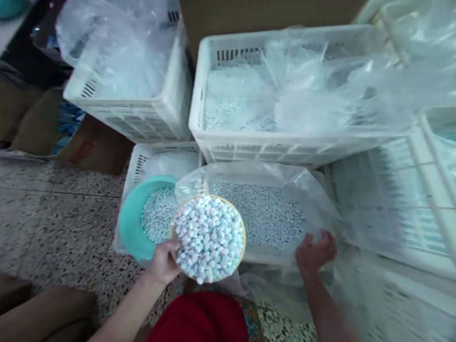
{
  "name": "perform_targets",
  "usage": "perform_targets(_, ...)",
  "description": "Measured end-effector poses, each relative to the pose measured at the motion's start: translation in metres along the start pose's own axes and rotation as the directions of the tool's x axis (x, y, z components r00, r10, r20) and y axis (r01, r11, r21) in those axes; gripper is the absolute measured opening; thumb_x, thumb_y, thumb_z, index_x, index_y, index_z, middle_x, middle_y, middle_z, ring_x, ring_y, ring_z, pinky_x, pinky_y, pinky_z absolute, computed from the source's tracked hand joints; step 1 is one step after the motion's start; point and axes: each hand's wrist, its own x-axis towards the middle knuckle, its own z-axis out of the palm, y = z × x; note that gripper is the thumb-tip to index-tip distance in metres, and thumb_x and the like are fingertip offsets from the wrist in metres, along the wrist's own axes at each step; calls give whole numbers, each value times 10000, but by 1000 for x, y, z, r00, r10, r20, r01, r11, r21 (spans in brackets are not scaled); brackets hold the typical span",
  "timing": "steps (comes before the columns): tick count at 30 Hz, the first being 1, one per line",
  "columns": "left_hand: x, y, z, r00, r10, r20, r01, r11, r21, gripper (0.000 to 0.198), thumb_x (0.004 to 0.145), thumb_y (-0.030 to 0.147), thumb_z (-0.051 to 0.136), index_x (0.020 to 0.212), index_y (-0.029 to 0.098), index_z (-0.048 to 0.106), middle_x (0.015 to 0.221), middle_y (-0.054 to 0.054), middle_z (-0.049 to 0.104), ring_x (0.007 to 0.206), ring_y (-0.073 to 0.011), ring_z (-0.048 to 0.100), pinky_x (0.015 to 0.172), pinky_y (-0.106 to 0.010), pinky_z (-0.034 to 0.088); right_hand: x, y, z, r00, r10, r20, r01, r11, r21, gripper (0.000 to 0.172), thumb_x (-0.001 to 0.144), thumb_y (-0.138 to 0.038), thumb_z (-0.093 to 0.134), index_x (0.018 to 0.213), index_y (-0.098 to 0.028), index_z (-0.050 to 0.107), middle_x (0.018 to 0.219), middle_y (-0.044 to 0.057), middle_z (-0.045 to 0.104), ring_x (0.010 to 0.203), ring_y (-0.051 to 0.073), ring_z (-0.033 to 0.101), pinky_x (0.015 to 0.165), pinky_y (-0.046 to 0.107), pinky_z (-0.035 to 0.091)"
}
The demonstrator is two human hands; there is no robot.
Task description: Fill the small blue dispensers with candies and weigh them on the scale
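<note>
My left hand (164, 263) grips the rim of a round yellow-edged bowl (207, 238) heaped with small white and pale blue pieces. The bowl hangs over the near edge of a low white crate (130, 185) lined with a clear plastic bag (312, 197) full of the same small pieces. A teal bowl (130, 221) with more pieces lies in that crate just left of the held bowl. My right hand (315, 251) is at the bag's near right edge, fingers curled on the plastic.
Two white slatted crates (201, 101) (166, 104) with plastic bags sit behind the low one. More white crates (438, 175) stack at the right. Cardboard boxes (93, 146) stand at the left on a speckled floor (45, 215). Red cloth (201, 325) covers my lap.
</note>
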Motion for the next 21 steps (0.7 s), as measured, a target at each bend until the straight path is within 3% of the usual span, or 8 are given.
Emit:
perform_targets(2, -19, 28, -39, 984, 103, -147, -103, 995, 11, 669, 498, 263, 613, 1161, 178, 578, 934, -101, 696, 1017, -370, 608, 788, -510, 533, -2, -3, 0, 1000, -2, -10, 2, 1000, 0, 656, 877, -601, 332, 1259, -92, 492, 1194, 325, 511, 1205, 416, 459, 903, 621, 342)
perform_targets(5, -33, 64, -89, 917, 295, -269, -258, 952, 164, 752, 539, 290, 646, 1271, 205, 500, 1053, -99, 664, 1050, -366, 587, 799, -510, 530, -6, -5, 1, 1000, 21, 5, -21, 1000, -5, 730, 860, -669, 299, 1274, -102, 496, 1207, 343, 491, 1232, 420, 437, 902, 611, 322)
perform_targets(7, -28, 77, -111, 831, 477, -285, -348, 847, 402, 839, 568, 294, 686, 1355, 247, 400, 1181, -86, 601, 1098, -345, 560, 855, -501, 512, -8, -4, 3, 999, 34, 21, -34, 999, -22, 763, 845, -696, 302, 1285, -101, 488, 1218, 341, 487, 1247, 414, 421, 913, 607, 318)
perform_targets(8, -22, 80, -118, 767, 582, -270, -367, 743, 560, 883, 572, 294, 711, 1381, 269, 358, 1247, -81, 552, 1137, -336, 533, 903, -497, 489, -9, -3, 3, 999, 35, 26, -34, 999, -32, 767, 845, -697, 302, 1291, -99, 479, 1226, 338, 485, 1254, 410, 412, 922, 609, 316)
perform_targets(11, 4, 71, -128, 571, 815, -102, -188, 250, 950, 915, 588, 322, 750, 1403, 273, 338, 1367, -105, 397, 1244, -348, 421, 1020, -512, 388, -12, -1, 6, 999, 26, 32, -24, 998, -55, 717, 870, -650, 304, 1304, -100, 457, 1249, 321, 479, 1266, 388, 399, 950, 607, 314)
perform_targets(14, 22, 50, -131, 494, 864, 98, 50, -141, 989, 791, 666, 342, 710, 1378, 211, 388, 1386, -173, 316, 1291, -400, 332, 1015, -549, 362, -13, -3, 5, 999, 30, 34, -27, 997, -71, 646, 887, -598, 322, 1291, -118, 477, 1249, 306, 488, 1256, 374, 411, 976, 571, 317)
perform_targets(17, 23, 35, -137, 402, 862, 307, 75, -365, 928, 661, 716, 323, 685, 1313, 192, 434, 1369, -197, 299, 1327, -414, 273, 998, -553, 370, -13, -7, 2, 998, 47, 40, -44, 997, -62, 590, 876, -554, 391, 1270, -126, 495, 1257, 266, 499, 1234, 393, 421, 982, 578, 315)
perform_targets(21, -2, 35, -140, 218, 806, 551, -23, -560, 828, 612, 671, 282, 736, 1200, 226, 434, 1332, -168, 311, 1327, -390, 291, 1008, -551, 374, -12, -10, -1, 995, 74, 59, -72, 997, -41, 541, 856, -482, 455, 1250, -114, 498, 1283, 220, 496, 1230, 378, 417, 992, 575, 312)
